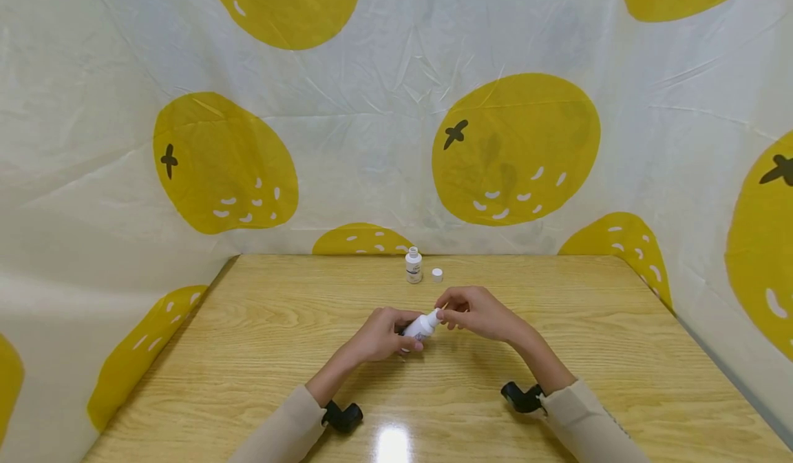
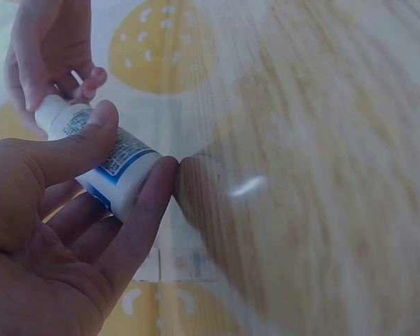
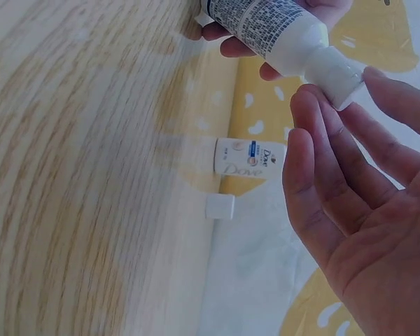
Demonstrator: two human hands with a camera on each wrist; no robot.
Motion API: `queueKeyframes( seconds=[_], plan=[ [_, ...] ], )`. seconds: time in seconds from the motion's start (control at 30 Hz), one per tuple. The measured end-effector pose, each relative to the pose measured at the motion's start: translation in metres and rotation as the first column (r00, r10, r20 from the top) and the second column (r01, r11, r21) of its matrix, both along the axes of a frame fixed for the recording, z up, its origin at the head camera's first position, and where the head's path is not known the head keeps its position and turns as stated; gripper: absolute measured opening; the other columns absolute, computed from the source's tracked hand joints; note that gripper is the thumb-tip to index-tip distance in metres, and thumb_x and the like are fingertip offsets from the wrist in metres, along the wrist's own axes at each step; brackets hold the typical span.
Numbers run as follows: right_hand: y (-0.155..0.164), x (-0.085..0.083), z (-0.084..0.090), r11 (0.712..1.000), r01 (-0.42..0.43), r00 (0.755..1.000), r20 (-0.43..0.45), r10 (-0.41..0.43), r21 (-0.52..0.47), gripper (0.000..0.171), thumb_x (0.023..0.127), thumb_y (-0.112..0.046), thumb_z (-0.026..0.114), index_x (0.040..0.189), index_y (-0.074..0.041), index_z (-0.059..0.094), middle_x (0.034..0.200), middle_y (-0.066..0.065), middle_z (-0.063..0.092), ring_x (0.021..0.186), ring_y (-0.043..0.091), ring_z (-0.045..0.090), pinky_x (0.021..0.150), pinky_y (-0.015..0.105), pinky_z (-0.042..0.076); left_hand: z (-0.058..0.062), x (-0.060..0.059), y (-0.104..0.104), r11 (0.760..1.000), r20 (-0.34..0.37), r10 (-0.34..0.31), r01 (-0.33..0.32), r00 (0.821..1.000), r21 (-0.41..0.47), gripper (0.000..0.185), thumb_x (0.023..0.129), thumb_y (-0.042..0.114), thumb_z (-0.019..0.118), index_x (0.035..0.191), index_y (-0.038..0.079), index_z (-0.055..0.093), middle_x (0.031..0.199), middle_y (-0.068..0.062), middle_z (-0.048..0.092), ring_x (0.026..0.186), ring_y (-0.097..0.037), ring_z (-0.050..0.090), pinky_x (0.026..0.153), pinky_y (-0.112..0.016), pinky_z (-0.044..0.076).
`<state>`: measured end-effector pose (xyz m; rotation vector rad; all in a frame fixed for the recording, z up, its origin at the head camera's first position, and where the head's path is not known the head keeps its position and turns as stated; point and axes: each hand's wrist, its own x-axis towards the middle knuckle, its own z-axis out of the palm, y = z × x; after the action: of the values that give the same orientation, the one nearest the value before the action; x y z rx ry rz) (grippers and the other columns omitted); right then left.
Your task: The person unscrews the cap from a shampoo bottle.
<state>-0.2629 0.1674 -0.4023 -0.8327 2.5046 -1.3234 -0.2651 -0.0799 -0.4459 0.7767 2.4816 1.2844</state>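
My left hand (image 1: pixel 379 336) is curled round a small white bottle (image 1: pixel 423 325), thumb on top and fingers underneath, as the left wrist view shows (image 2: pixel 70 231), gripping the blue-banded lower body of that bottle (image 2: pixel 112 164). I hold it tilted above the middle of the wooden tabletop (image 1: pixel 260 353), its neck pointing up and to the right. My right hand (image 1: pixel 477 311) meets that neck: in the right wrist view the fingertips (image 3: pixel 315 115) close round the bottle's white cap end (image 3: pixel 332 73), pinching it, while the palm (image 3: pixel 378 238) stays loosely spread below. The printed label on the bottle faces that camera, too fine for me to read. Farther off, near the far edge of the tabletop, a second small bottle (image 1: pixel 413 265) stands upright with its mouth uncovered, and a little white cap (image 1: pixel 437 274) sits just beside it on the right, not touching. Behind the tabletop hangs a white curtain printed with big yellow fruit shapes (image 1: pixel 514 150), wrapping round both sides.
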Motion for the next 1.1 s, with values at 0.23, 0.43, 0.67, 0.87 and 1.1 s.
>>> queueKeyframes(
  seconds=[0.23, 0.43, 0.67, 0.87, 1.1],
  plan=[
    [0.0002, 0.0006, 0.0008, 1.0, -0.023, 1.0, -0.015, 0.023, 0.003, 0.019, 0.102, -0.019, 0.066, 0.114, -0.005, 0.069, 0.097, 0.023, 0.075, 0.084, 0.043, 0.071, 0.074, 0.053, 0.061, 0.0001, 0.0009, -0.0005, 1.0, 0.011, 0.006, -0.007, 1.0, 0.007, 0.042, 0.089, 0.009, 0.081, 0.13, 0.014, 0.072, 0.111, -0.012, 0.076, 0.08, -0.011, 0.07, 0.06, -0.027, 0.061],
    [0.0008, 0.0008, 0.0008, 1.0, -0.014, 1.0, -0.015, 0.014, 0.01, 0.023, 0.102, -0.023, 0.067, 0.116, -0.005, 0.069, 0.097, 0.023, 0.074, 0.084, 0.042, 0.07, 0.074, 0.052, 0.061, -0.0001, 0.0009, -0.0001, 1.0, 0.011, 0.007, -0.007, 1.0, 0.008, 0.041, 0.089, 0.009, 0.081, 0.129, 0.014, 0.073, 0.11, -0.011, 0.076, 0.08, -0.011, 0.07, 0.061, -0.027, 0.061],
    [0.0012, -0.001, -0.0012, 1.0, 0.012, 1.0, -0.021, -0.012, 0.026, 0.022, 0.101, -0.025, 0.067, 0.111, -0.005, 0.071, 0.095, 0.021, 0.075, 0.083, 0.04, 0.071, 0.072, 0.046, 0.061, 0.0006, 0.0011, 0.0005, 1.0, 0.01, 0.006, -0.006, 1.0, 0.008, 0.043, 0.088, 0.01, 0.081, 0.13, 0.014, 0.072, 0.11, -0.01, 0.076, 0.08, -0.01, 0.071, 0.06, -0.027, 0.062],
    [0.0012, -0.0012, -0.0017, 1.0, 0.006, 1.0, -0.01, -0.005, 0.016, 0.02, 0.101, -0.023, 0.068, 0.109, -0.005, 0.071, 0.095, 0.022, 0.075, 0.083, 0.04, 0.071, 0.073, 0.05, 0.061, 0.0006, 0.0015, 0.0006, 1.0, 0.007, 0.006, -0.006, 1.0, 0.009, 0.042, 0.088, 0.01, 0.081, 0.13, 0.014, 0.072, 0.109, -0.01, 0.076, 0.079, -0.01, 0.07, 0.06, -0.027, 0.061],
    [0.0014, -0.0009, -0.0011, 1.0, -0.025, 0.999, -0.022, 0.025, 0.006, 0.017, 0.101, -0.018, 0.068, 0.112, -0.005, 0.07, 0.095, 0.023, 0.075, 0.083, 0.041, 0.071, 0.072, 0.051, 0.061, 0.0, 0.0017, 0.0008, 1.0, 0.013, 0.013, -0.013, 1.0, 0.008, 0.044, 0.088, 0.011, 0.082, 0.131, 0.013, 0.072, 0.11, -0.011, 0.076, 0.08, -0.011, 0.07, 0.06, -0.027, 0.062]
  ],
)
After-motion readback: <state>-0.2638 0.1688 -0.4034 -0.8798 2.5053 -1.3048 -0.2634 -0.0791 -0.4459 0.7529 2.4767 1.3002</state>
